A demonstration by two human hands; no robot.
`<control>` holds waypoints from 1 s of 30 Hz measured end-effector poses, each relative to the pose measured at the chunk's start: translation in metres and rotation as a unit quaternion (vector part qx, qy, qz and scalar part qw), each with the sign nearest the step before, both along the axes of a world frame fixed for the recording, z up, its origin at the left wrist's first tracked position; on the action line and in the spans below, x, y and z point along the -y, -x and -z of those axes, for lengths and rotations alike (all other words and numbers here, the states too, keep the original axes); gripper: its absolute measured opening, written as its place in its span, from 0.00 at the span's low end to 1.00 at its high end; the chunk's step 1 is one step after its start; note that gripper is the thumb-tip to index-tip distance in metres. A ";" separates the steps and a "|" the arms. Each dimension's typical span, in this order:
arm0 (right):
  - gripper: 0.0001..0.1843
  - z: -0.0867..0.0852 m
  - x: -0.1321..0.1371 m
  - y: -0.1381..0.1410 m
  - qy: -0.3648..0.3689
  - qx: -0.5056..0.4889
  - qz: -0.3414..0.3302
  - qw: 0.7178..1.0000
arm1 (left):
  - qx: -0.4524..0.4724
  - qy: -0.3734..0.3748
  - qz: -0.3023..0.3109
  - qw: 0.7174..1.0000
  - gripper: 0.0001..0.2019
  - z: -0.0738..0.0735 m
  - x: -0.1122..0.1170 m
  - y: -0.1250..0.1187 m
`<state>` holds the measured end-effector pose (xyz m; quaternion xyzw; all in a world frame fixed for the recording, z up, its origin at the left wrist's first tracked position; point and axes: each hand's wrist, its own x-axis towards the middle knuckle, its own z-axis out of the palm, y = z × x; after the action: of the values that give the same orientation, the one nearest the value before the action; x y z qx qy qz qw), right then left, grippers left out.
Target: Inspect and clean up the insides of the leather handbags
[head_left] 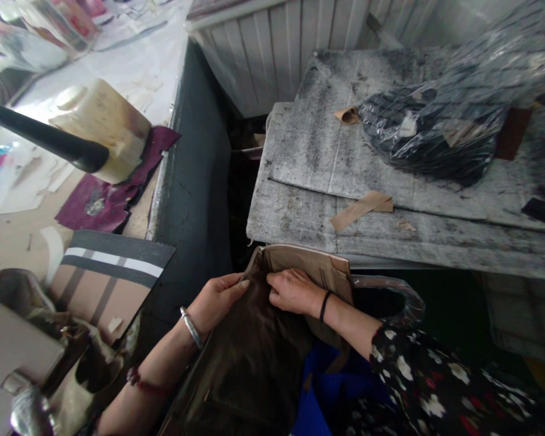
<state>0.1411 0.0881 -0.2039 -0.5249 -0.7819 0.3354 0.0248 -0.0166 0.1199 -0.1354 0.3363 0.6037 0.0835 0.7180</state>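
A brown bag (pixel 249 369) with a dark, shiny lining lies open across my lap, its tan edge panel (pixel 300 257) turned up at the far end. My left hand (pixel 220 301) pinches the left edge of the bag between thumb and fingers. Inside the opening, my right hand (pixel 295 292) is closed with curled fingers against the lining; the fingertips are hidden, so I cannot make out what they grip. A plastic-wrapped handle (pixel 399 297) sticks out at the bag's right. Blue cloth (pixel 333 387) shows beneath it.
On the left, a worktable carries a stained plastic container (pixel 113 124), purple scrap (pixel 91 203) and a striped panel (pixel 109 272). More bag pieces (pixel 86 375) lie at lower left. Ahead, a grey padded board (pixel 295 206) bears tan strips (pixel 361 209) and a clear plastic bag (pixel 431 133) of dark material.
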 end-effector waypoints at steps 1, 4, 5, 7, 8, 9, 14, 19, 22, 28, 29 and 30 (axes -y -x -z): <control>0.12 0.000 0.000 0.000 0.003 -0.001 0.000 1.000 | 0.001 -0.003 0.001 1.000 0.22 -0.001 0.000 -0.001; 0.12 0.001 0.000 -0.002 0.015 -0.007 0.000 1.000 | 0.001 -0.009 0.002 1.000 0.21 -0.002 0.001 -0.002; 0.11 0.001 0.000 -0.002 0.019 -0.009 0.000 1.000 | 0.002 -0.008 0.002 1.000 0.20 -0.001 0.001 -0.002; 0.11 0.003 0.001 -0.002 0.028 -0.011 0.006 1.000 | 0.005 -0.006 0.004 1.000 0.20 0.000 0.001 -0.001; 0.10 0.005 0.001 -0.001 0.031 -0.009 0.012 0.999 | 0.007 -0.005 0.005 1.000 0.20 0.001 0.001 -0.001; 0.10 0.006 0.002 -0.001 0.033 -0.006 0.022 0.999 | 0.007 -0.006 0.007 1.000 0.20 0.002 0.001 -0.001; 0.12 0.003 0.012 0.001 0.026 0.023 0.090 0.995 | 0.003 -0.022 -0.001 1.000 0.21 0.002 0.003 -0.004; 0.15 -0.021 0.021 -0.011 0.043 0.061 0.120 0.990 | 0.038 -0.036 0.012 0.999 0.20 -0.004 0.007 -0.015; 0.16 -0.048 0.026 -0.024 0.048 0.103 0.097 0.989 | 0.053 -0.062 0.040 0.996 0.18 -0.011 0.009 -0.024; 0.15 -0.111 0.024 -0.055 -0.011 0.159 -0.004 0.987 | 0.055 -0.094 0.075 0.991 0.15 -0.020 0.015 -0.034; 0.14 -0.120 0.021 -0.060 -0.029 0.160 -0.021 0.986 | 0.062 -0.096 0.080 0.990 0.16 -0.020 0.016 -0.034; 0.13 -0.128 0.018 -0.064 -0.044 0.160 -0.038 0.985 | 0.065 -0.100 0.085 0.989 0.16 -0.019 0.017 -0.034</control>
<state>0.2048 0.0705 -0.0763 -0.5402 -0.8091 0.2129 -0.0902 0.0179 0.1030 -0.1160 0.4503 0.5132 0.1037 0.7232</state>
